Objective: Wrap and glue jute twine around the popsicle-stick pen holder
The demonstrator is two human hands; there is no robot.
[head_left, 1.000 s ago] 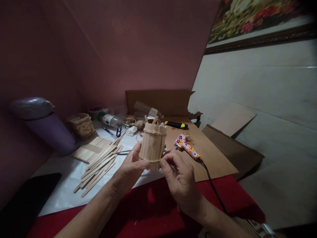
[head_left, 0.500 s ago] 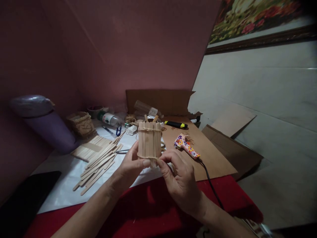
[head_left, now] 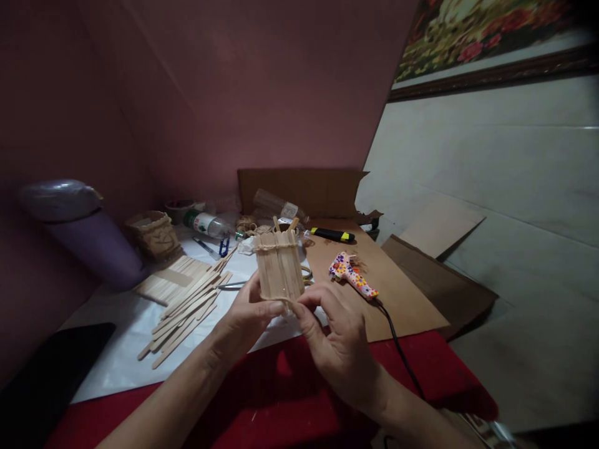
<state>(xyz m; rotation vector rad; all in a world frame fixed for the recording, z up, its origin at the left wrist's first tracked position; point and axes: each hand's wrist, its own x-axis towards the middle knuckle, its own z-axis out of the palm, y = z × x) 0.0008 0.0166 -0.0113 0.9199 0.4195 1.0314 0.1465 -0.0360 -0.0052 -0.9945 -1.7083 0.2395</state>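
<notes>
A small holder made of upright craft sticks is up in front of me, leaning slightly left. One band of twine circles it near the top, and another runs along its lower edge. My left hand grips the holder's lower left side, thumb across the bottom. With thumb and index finger, my right hand pinches the twine at the lower right edge. Behind the holder, partly hidden, lie scissors. To the right a flowered glue gun rests on cardboard.
Loose craft sticks spread over white paper at left, beside a twine-trimmed container and a purple bottle. Farther back are a plastic bottle and a box cutter. The glue gun's black cord crosses the right side.
The stick holder has turned a little and tilted to the left. My right fingers have shifted slightly left along its lower edge, while the left hand keeps its grip.
</notes>
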